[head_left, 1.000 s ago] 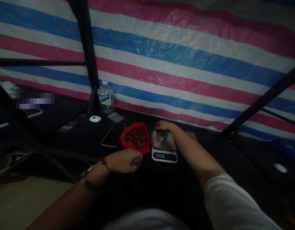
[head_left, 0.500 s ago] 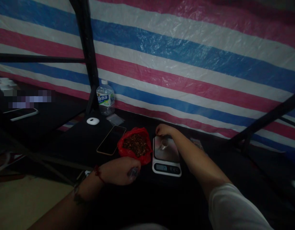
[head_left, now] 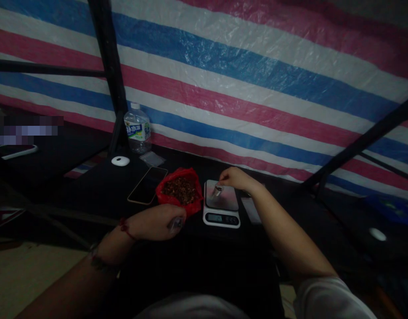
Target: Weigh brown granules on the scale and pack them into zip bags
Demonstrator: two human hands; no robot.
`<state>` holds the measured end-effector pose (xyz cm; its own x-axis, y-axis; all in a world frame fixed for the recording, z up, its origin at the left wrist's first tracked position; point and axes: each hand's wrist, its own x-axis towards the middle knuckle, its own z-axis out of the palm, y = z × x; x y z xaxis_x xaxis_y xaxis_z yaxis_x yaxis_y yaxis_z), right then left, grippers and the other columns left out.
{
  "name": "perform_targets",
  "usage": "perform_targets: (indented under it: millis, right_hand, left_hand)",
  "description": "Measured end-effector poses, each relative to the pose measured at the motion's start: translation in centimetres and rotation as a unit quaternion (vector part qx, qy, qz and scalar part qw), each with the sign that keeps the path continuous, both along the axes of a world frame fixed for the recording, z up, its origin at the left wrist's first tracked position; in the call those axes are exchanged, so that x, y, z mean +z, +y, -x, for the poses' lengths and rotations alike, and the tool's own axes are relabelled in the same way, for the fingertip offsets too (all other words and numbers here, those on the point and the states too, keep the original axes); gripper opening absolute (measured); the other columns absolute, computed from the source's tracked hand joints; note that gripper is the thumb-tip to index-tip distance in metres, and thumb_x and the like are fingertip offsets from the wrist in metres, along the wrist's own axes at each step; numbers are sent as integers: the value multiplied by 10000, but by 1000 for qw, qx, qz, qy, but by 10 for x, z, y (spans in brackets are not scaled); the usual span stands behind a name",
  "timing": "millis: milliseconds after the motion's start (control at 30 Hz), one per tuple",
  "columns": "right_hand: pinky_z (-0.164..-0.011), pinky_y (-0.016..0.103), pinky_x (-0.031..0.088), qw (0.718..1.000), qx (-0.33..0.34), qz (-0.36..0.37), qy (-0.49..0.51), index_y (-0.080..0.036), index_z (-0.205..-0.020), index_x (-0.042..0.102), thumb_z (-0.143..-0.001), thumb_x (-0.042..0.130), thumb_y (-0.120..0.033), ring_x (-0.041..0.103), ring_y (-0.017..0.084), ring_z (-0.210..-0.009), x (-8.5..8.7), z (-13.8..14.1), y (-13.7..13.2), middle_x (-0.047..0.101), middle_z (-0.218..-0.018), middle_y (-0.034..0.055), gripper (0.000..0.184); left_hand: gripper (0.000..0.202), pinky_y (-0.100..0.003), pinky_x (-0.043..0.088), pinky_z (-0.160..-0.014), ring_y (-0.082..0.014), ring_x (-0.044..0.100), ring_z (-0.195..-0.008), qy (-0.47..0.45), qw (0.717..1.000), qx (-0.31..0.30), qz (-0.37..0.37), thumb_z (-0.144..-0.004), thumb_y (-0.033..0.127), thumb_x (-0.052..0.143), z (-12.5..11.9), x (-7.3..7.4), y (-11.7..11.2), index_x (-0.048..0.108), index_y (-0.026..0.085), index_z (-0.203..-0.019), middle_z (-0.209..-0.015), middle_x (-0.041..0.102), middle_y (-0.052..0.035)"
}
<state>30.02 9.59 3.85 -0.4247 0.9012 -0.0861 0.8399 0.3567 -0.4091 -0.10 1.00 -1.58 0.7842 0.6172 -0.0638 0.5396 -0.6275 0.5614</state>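
Observation:
My right hand point(head_left: 236, 178) reaches over the back of a white digital scale point(head_left: 221, 218). Its fingers pinch the rim of a small clear cup point(head_left: 217, 191) at the scale's metal plate; whether the cup rests on the plate I cannot tell. A little dark material seems to show inside it. My left hand point(head_left: 164, 221) is closed around a clear crumpled plastic piece point(head_left: 176, 225), perhaps a small bag. Just beyond that hand stands a red plastic bag point(head_left: 195, 203), its mouth spread wide, full of brown dried bits point(head_left: 180, 189). The scale's display is lit but too dim to read.
A phone point(head_left: 147, 186) lies left of the red bag. Behind it are a flat clear packet point(head_left: 152, 158), a white oval object point(head_left: 120, 161) and a plastic bottle point(head_left: 137, 130). Another clear packet point(head_left: 251, 210) lies right of the scale. Striped sheeting point(head_left: 224, 97) and black frame bars point(head_left: 107, 57) stand behind.
My right hand has come from the scale's far edge to the cup and now pinches its rim. The left hand keeps its hold. The whole view has shifted slightly.

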Motion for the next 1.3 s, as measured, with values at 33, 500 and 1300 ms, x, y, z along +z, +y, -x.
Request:
perform_targets:
  millis: [33,500,1300]
  right_hand:
    - [-637,233,408,1000,-2,-17,2,-148,-803,732,-779,637,-241,614,147,-684,1,3,-2,718,-770,40,134]
    - [-831,297,458,976,195,-49,-81,-211,-1236,611,-614,810,-320,611,242,-1007,-58,126,-7,609,-1224,116,663]
    - [-744,239,444,972,189,-97,-98,-174,-997,728,-785,624,-124,647,171,-842,-57,131,-7,723,-967,66,241]
  left_hand:
    - [105,-230,409,-626,-141,570,-730,-3,1000,0,-8,-779,203,518,1,3,-2,589,197,-856,-841,637,-6]
    - [157,-252,433,-663,-161,583,-738,24,999,-25,-39,-754,170,509,-1,12,-19,607,190,-875,-847,649,-28]
    - [108,-233,387,-587,-128,533,-653,28,998,-52,-35,-730,142,496,0,17,-20,554,183,-812,-772,613,-3]
